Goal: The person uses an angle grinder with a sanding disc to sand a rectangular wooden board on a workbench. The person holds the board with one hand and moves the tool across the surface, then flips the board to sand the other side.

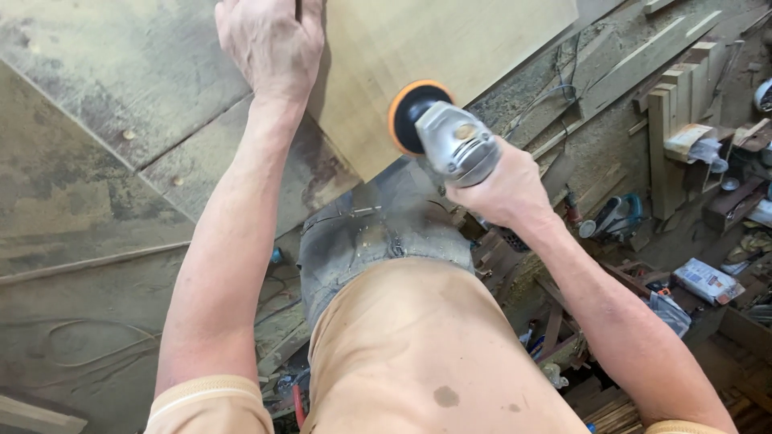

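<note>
workbench (121,104): dusty grey, carries the pale wooden panel (450,40) | panel: lies beyond the person's waist | left hand (269,40): pressed on the panel's left edge, fingers cut off by the frame | right hand (503,189): wrapped around a silver angle grinder (454,141), its orange-rimmed disc (410,112) touching the panel's near edge
</note>
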